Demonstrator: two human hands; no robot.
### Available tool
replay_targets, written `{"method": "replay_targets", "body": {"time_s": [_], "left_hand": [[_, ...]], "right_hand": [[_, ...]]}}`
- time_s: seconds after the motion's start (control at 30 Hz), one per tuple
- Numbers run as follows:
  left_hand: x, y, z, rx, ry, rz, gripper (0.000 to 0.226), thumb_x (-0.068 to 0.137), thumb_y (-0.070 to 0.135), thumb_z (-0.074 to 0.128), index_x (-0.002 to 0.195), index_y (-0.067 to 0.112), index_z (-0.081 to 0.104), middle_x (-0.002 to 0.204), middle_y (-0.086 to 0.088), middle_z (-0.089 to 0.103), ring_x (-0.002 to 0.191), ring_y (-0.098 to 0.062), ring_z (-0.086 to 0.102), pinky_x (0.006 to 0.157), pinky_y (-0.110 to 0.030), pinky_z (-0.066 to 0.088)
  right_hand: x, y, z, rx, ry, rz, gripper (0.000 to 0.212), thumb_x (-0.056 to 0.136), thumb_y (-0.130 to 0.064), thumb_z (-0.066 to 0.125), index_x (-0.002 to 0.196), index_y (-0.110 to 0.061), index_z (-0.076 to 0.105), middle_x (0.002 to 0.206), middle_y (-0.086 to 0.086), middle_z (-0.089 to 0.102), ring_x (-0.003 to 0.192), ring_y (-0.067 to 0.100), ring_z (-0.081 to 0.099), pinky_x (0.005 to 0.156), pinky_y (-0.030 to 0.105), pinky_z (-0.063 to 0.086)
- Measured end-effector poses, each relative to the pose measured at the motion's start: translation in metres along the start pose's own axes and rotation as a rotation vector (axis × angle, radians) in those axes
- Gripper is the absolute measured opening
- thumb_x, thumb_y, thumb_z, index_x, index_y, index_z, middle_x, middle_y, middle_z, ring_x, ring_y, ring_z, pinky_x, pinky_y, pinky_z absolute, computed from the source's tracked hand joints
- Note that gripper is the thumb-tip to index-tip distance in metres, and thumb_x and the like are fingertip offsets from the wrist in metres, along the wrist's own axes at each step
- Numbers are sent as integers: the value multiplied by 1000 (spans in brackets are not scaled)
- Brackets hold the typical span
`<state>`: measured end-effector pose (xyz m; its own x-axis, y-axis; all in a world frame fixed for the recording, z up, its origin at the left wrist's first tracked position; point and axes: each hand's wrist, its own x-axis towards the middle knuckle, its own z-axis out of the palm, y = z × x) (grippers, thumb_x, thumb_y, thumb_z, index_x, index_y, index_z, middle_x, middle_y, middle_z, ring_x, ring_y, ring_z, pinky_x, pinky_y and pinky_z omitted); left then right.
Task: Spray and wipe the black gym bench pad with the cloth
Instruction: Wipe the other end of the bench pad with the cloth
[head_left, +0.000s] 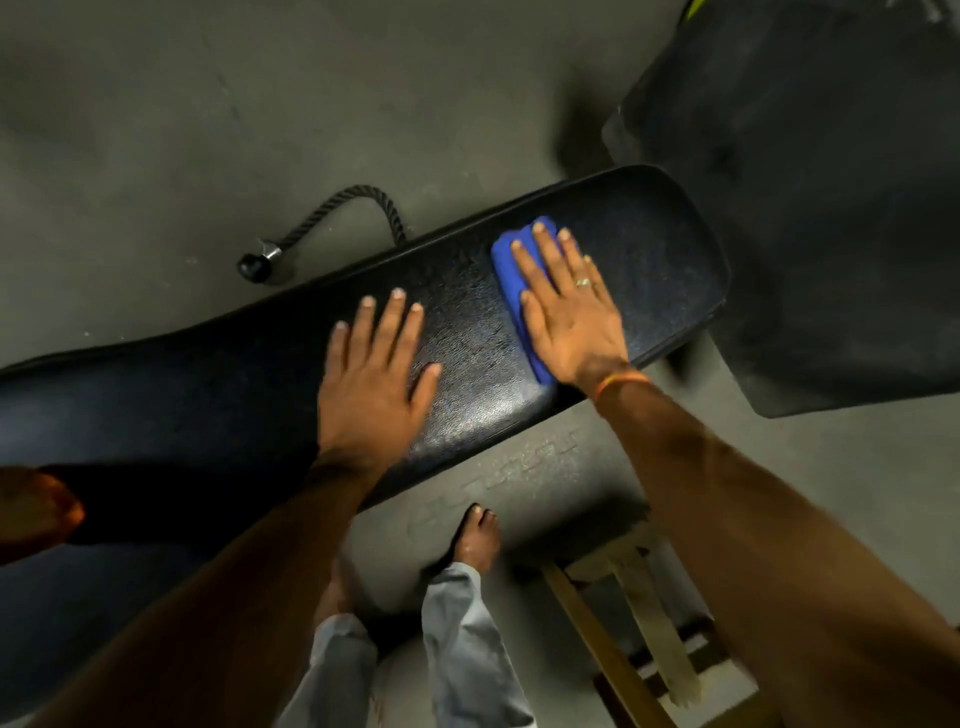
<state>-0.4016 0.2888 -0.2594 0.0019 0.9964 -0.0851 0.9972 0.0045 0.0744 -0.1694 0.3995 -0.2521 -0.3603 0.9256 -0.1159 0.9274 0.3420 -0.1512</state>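
My right hand (566, 312) lies flat on the blue cloth (511, 265), fingers straight and slightly spread, pressing it onto the black bench pad (654, 244) near the pad's right end. Most of the cloth is hidden under my palm. Only a folded strip shows along the thumb side and past my fingertips. A ring (583, 282) sits on one finger and an orange thread band (621, 382) circles that wrist.

My left hand (376, 374) rests on the bare pad beside it, apart from the cloth, fingers straight and fanned, holding nothing.

The pad runs off the left edge of the view, and its far left end is dark and hard to read. An orange shape (31, 509) there is blurred and cut off, and I cannot tell what it is.

Beyond the pad, a black rope handle (358, 195) lies on the floor (156, 130), one end passing behind the pad. A large dark slab (831, 208) at the upper right is smeared and unclear. Below, my bare foot (478, 538) shows, with pale trouser legs (467, 639) and part of a wooden frame (623, 623).
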Motion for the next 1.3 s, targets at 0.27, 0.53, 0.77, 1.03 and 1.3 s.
{"method": "replay_targets", "body": {"time_s": [0.27, 0.53, 0.77, 1.03, 1.3], "left_hand": [[-20, -28, -4, -26, 19, -69, 65, 104, 51, 27, 162, 22, 17, 170, 0, 8, 158, -26, 6, 126, -50, 13], [-21, -29, -3, -48, 7, -74, 66, 104, 52, 27, 162, 23, 16, 171, 1, 6, 158, -24, 3, 126, -50, 12], [-20, -30, -4, -43, 18, -74, 66, 104, 52, 26, 162, 23, 15, 171, 0, 6, 158, -24, 4, 126, -50, 13], [-22, -30, 0, -87, 26, -76, 66, 104, 52, 28, 161, 23, 17, 170, -1, 9, 158, -25, 6, 126, -52, 13], [-26, -35, -6, -77, 12, -79, 67, 104, 53, 29, 161, 22, 17, 170, -1, 10, 158, -25, 8, 126, -50, 13]], "right_hand": [[6, -36, 3, 18, 14, 85, 63, 108, -42, 23, 167, -25, 13, 176, 4, 4, 163, 29, 2, 132, 51, 11], [26, -52, 3, 44, 23, 214, 63, 107, -42, 24, 167, -26, 14, 176, 5, 6, 163, 30, 2, 131, 51, 11], [-17, -76, 8, -20, -19, -62, 62, 109, -42, 22, 167, -24, 13, 176, 3, 5, 163, 28, 2, 132, 50, 11], [40, -70, 6, 35, 38, 179, 61, 108, -40, 24, 167, -26, 17, 176, 4, 9, 162, 30, 5, 131, 51, 13], [-39, -100, 12, -20, -70, -70, 61, 109, -40, 22, 167, -27, 9, 176, 0, 1, 163, 25, -2, 132, 49, 10]]}}
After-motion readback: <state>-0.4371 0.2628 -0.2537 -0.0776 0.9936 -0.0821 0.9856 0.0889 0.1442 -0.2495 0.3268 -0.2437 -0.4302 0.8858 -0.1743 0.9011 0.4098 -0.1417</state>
